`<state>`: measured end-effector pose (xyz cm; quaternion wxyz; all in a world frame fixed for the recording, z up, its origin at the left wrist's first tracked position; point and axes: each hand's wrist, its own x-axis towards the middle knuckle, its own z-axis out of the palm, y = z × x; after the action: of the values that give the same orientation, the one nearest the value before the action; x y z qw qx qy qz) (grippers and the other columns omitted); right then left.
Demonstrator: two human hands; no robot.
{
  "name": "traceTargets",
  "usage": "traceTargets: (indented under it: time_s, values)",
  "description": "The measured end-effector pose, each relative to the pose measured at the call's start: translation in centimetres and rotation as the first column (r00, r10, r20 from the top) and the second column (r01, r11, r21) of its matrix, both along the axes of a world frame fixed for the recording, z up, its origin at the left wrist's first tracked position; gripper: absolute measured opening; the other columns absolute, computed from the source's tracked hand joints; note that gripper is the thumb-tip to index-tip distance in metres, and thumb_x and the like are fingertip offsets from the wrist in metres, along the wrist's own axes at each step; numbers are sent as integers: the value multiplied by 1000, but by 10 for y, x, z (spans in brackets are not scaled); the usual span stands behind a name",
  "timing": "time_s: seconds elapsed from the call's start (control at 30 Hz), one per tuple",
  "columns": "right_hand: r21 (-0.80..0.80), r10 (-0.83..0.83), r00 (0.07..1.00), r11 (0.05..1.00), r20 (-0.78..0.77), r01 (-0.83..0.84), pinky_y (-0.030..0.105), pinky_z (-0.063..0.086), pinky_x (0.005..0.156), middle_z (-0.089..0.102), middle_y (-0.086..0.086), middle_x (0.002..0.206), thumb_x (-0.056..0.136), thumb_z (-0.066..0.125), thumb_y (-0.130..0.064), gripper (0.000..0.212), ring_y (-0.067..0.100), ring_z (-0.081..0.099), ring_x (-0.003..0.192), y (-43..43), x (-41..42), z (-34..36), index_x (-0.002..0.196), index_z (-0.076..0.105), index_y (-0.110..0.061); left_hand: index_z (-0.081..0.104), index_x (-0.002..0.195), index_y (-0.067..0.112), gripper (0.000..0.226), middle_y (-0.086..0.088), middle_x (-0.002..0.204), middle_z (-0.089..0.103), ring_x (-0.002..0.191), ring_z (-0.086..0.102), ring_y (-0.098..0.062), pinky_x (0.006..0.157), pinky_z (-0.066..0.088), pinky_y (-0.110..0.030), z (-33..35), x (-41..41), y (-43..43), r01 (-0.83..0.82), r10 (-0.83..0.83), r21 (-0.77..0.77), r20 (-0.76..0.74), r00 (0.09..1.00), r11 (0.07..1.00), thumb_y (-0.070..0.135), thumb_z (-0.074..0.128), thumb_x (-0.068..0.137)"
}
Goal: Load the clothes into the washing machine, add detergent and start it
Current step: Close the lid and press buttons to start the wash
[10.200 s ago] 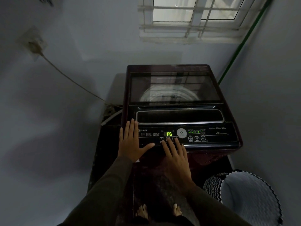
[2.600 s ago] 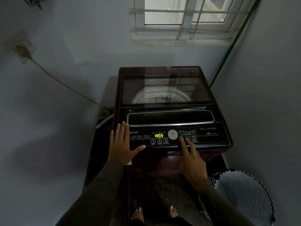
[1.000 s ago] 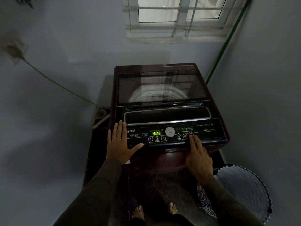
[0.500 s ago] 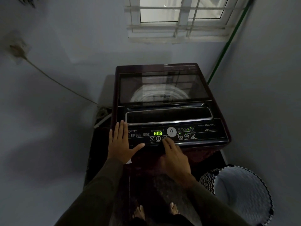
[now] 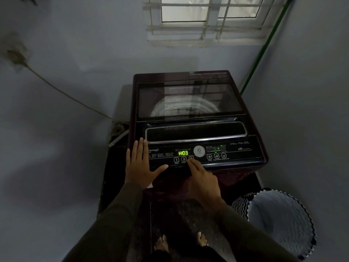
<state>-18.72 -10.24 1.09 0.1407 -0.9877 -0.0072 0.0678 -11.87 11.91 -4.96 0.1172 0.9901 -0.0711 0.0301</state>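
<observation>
- Now at the washer point(image 5: 190, 95), lid shut, pale drum rim showing through the glass; clothes not visible from here, presumably inside.
- Right hand point(image 5: 204, 181) nearer the key: index fingertip point(image 5: 190, 161) laid on the third button point(image 5: 191, 158) of the left row, just right of "1" and "2", directly under the display point(image 5: 183, 153).
- Row of buttons running left to right along the panel point(image 5: 245, 154); hand coming in from the near edge, straight ahead and slightly left of the wrist.
- Right hand holding nothing, other fingers loosely curled, index out.
- Left hand point(image 5: 140, 164) flat and spread on the panel's left end, thumb out toward the buttons, gripping nothing; looks like bracing only.
- Readable: green "H:03" on the display; "hiteMagic" beside the left hand, first letters covered; a white roundel point(image 5: 199, 150) marked "6"; "Power" under button 1; "Delay", "ExpressWash", "WaterLevel" under the right-hand trio; "6.5" with small unit at far right.
- Label under the third button hidden by the finger; probably start, so likely the last step.
- Remaining need: a short downward press, no sliding onto "2".
- Basket point(image 5: 277, 220) on the floor at right, well apart.
</observation>
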Motion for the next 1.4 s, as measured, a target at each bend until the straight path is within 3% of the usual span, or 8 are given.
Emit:
traceTargets:
  time_s: [0.23, 0.47, 0.63, 0.8, 1.1, 1.4]
  values:
    - [-26, 62, 997, 998, -36, -63, 31, 49, 75, 14, -13, 164, 95, 49, -12, 70, 26, 67, 100, -7, -2, 2, 156, 17, -22, -4, 157, 11, 120, -6, 166, -6, 152, -9, -20, 123, 0, -51, 1, 0, 1, 6, -7, -32, -13, 1000, 999, 94, 23, 74]
    - [-4, 54, 998, 999, -19, -54, 31, 49, 80, 18, -11, 162, 95, 53, -19, 68, 21, 62, 110, -4, -1, 7, 155, 21, -21, -5, 157, 12, 119, -5, 166, -6, 152, -9, -19, 123, 1, -52, -1, 1, 1, 7, -7, -45, -14, 1000, 999, 94, 23, 74]
    - [-36, 39, 998, 998, -45, -41, 28, 45, 78, 1, -8, 164, 93, 56, -17, 81, 21, 48, 123, -7, -7, 4, 157, 7, -17, -4, 157, 11, 120, -5, 166, -6, 152, -11, -19, 123, -1, -51, 0, 1, 1, 10, -11, -36, -21, 1000, 999, 94, 23, 74]
    - [-66, 58, 998, 996, -36, -60, 24, 39, 68, -4, -5, 164, 90, 55, -6, 86, 22, 47, 119, -6, -7, -4, 157, 2, -14, -2, 157, 11, 120, -5, 166, -6, 152, -9, -19, 123, 1, -51, 0, 0, 1, 6, -6, -43, -12, 1000, 999, 94, 22, 74]
    - [-73, 54, 997, 996, -47, -57, 22, 38, 66, -16, -6, 163, 91, 52, 0, 90, 19, 52, 102, -5, -9, -13, 156, -8, -15, 0, 157, 11, 121, -6, 166, -2, 153, -7, -20, 123, 2, -52, 1, 0, 0, 3, -4, -43, -8, 1000, 999, 94, 22, 73]
    - [-75, 36, 999, 996, -23, -38, 23, 45, 71, 0, -5, 163, 87, 57, 0, 86, 20, 59, 101, -1, -6, -7, 156, 6, -11, -2, 157, 12, 120, -5, 166, -5, 152, -9, -19, 123, 1, -52, 1, -1, 0, -1, 0, -46, -12, 1000, 999, 93, 24, 74]
